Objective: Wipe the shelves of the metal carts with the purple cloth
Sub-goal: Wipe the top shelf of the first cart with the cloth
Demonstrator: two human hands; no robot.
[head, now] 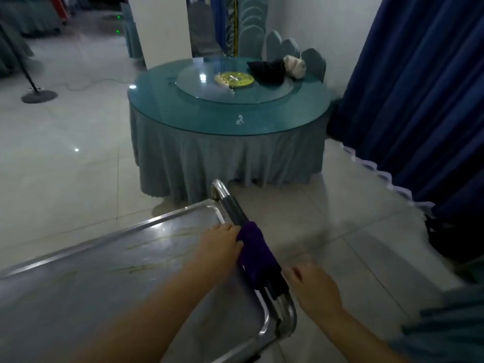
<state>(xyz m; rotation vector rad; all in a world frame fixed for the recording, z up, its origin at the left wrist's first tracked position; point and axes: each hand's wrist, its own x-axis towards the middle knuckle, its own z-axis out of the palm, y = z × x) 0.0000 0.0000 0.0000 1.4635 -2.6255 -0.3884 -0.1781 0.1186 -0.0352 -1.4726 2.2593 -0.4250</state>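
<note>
Because the soft purple cloth [258, 254] is draped over the dark padded handle bar [237, 209] of the scratched stainless-steel cart [136, 279], it hangs ready at the cart's right end rather than lying on the shelf it is meant to clean. In the head view, the only one given, the left hand [220, 243] sits at the cloth's upper edge with fingers curled against the fabric, apparently gripping it to lift it off the bar or to steady the cart; the exact hold is blurred. The right hand [313, 285] hovers just beside the cloth's lower end, fingers loosely bent and holding nothing, placed as if to catch the hanging part or take the handle. The flat top shelf [78, 297] shows yellowish streaks and smears, which is likely why the cloth is being taken up; wiping seems not yet begun. Beyond the cart stands a round glass-topped table with a grey-green skirt [227, 142], carrying a yellow disc [234, 79] and bundled dark fabric [268, 70]. A dark blue curtain [419, 100] hangs at the right
</note>
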